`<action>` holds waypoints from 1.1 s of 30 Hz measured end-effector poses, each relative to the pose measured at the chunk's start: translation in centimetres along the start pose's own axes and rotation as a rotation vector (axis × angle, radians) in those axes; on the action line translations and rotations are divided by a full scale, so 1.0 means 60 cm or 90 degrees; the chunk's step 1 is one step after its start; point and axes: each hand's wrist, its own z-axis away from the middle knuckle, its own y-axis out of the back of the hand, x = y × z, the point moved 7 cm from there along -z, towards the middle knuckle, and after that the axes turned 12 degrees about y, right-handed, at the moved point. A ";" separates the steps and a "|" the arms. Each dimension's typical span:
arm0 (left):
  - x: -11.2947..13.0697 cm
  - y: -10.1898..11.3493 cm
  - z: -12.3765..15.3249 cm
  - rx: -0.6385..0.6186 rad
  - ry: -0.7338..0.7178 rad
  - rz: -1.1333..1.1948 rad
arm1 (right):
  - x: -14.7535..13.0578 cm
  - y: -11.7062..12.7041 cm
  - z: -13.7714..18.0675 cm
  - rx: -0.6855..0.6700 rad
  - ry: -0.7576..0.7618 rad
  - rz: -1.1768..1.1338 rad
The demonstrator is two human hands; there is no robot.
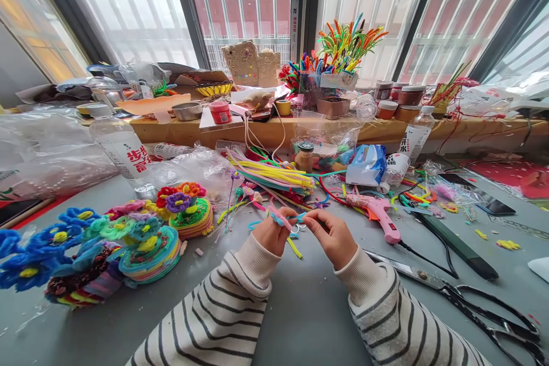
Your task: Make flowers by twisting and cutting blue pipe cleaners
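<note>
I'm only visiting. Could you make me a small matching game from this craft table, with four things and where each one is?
Things:
1. pipe-cleaner piece
2. pink glue gun
3. scissors
4. blue flowers

Places:
A. far left of the grey table
B. pinched between the left hand and the right hand
C. lying flat at the near right, handles toward the corner
D. just beyond the right hand, to its right

Pairs: 1-B, 2-D, 3-C, 4-A.
</note>
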 end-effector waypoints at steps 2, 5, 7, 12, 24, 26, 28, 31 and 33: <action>-0.005 0.000 -0.003 -0.027 0.052 0.085 | 0.006 -0.003 0.000 -0.004 -0.024 -0.050; -0.010 0.001 -0.007 -0.058 0.113 0.204 | 0.014 -0.011 0.001 -0.010 -0.075 -0.153; -0.013 0.002 -0.008 -0.066 0.142 0.273 | 0.020 -0.019 0.002 -0.025 -0.119 -0.230; -0.017 -0.005 -0.004 -0.116 0.230 0.455 | 0.031 -0.031 0.005 -0.081 -0.211 -0.367; 0.000 -0.024 0.007 -0.270 0.284 0.618 | 0.033 -0.054 0.024 -0.229 -0.327 -0.609; 0.003 -0.026 0.007 -0.284 0.262 0.608 | 0.042 -0.053 0.025 -0.212 -0.327 -0.589; 0.004 -0.027 0.007 -0.292 0.248 0.598 | 0.049 -0.051 0.025 -0.197 -0.321 -0.558; 0.004 -0.030 0.007 -0.309 0.229 0.580 | 0.056 -0.050 0.026 -0.195 -0.319 -0.513; 0.004 -0.030 0.007 -0.307 0.210 0.557 | 0.057 -0.050 0.027 -0.204 -0.324 -0.485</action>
